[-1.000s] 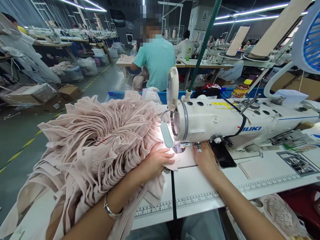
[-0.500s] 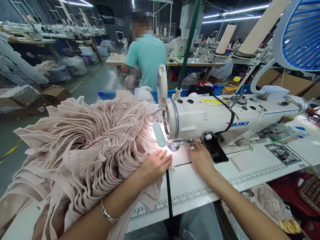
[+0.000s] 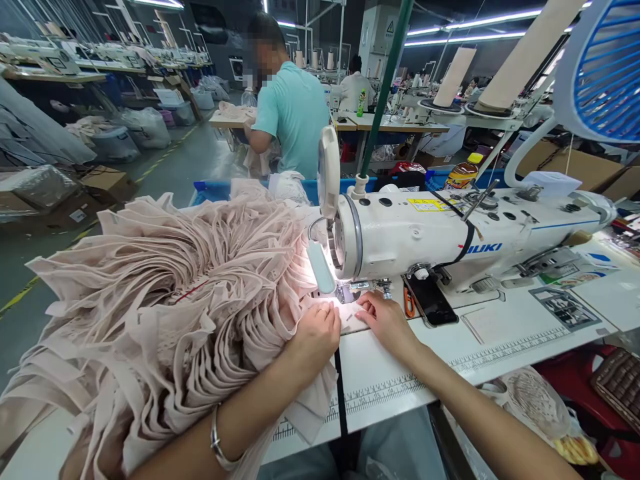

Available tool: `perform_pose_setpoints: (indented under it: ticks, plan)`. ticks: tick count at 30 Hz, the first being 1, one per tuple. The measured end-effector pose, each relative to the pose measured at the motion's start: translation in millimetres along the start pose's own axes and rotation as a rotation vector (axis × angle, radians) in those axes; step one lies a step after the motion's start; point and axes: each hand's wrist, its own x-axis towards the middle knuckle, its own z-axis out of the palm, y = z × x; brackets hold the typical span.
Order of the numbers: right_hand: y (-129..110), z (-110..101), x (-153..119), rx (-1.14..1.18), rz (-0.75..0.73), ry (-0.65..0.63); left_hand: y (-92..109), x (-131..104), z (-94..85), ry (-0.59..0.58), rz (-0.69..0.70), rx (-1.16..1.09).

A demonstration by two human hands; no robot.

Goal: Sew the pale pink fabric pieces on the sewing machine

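Note:
A thick bunch of pale pink fabric pieces (image 3: 165, 267) covers the left of the sewing table and runs up to the needle area of a white sewing machine (image 3: 400, 230). My left hand (image 3: 316, 337) rests at the right edge of this bunch, its fingers closed on the lit fabric just before the presser foot. Close by on the right, my right hand (image 3: 384, 323) has thumb and fingers pinched together in front of the foot; what is between them is too small to make out. Orange-handled snips (image 3: 409, 302) lie beyond it, beside a black phone (image 3: 431, 300).
A ruler strip (image 3: 385, 395) runs along the table's front edge. A blue fan (image 3: 605, 73) and thread cones (image 3: 455, 77) stand at upper right. Behind the machine is a drink bottle (image 3: 463, 172). A person in a teal shirt (image 3: 297, 120) works at another table ahead.
My right hand has moved left from beside the phone to in front of the presser foot, uncovering the orange snips. My left hand's fingers, earlier stretched flat, have curled in on the fabric.

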Motion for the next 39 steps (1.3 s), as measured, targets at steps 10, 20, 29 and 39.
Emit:
perform_pose_setpoints:
  ticks: [10, 20, 29, 39]
  plan:
    - [2.8, 5.0, -9.0, -0.424, -0.375, 0.248, -5.7, -2.2, 6.1, 0.043, 0.017, -0.139]
    - [7.0, 3.4, -15.9, -0.435, -0.411, 0.235, 7.4, -3.5, -1.8, 0.010, 0.079, -0.032]
    - [-1.2, -12.6, 3.1, -0.624, -0.121, -0.110, 4.7, 3.3, -18.8, -0.083, 0.040, -0.127]
    - [-28.8, 4.6, 11.8, -0.438, 0.060, -0.151, -2.1, 3.2, -1.5, 0.148, -0.281, -0.576]
